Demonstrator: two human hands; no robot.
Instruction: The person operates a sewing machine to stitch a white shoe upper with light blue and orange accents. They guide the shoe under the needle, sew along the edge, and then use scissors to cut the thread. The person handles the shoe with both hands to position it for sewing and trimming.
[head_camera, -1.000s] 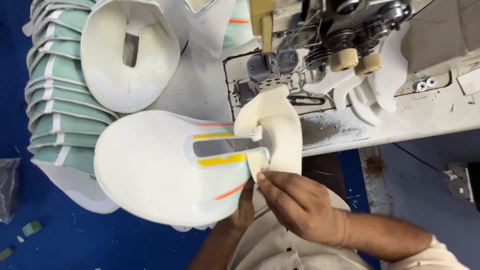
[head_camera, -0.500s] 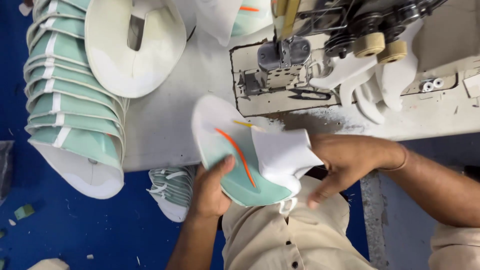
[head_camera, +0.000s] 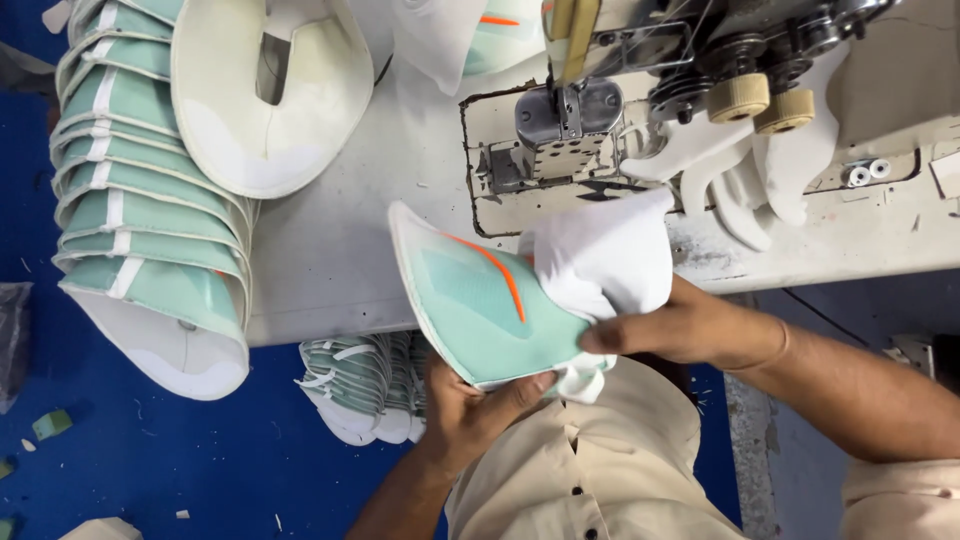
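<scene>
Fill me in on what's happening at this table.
A person at a sewing machine holds a mint-green shoe upper with an orange stripe in both hands. The left hand grips its lower edge from beneath; the right hand pinches its folded white part just in front of the machine. A stack of uppers sits at the table's left edge, and another pile lies below it.

Shoe-stitching workshop: industrial sewing machine (head_camera: 700, 110), stacked mint uppers (head_camera: 140, 220) (blue floor (head_camera: 150, 470)).
</scene>
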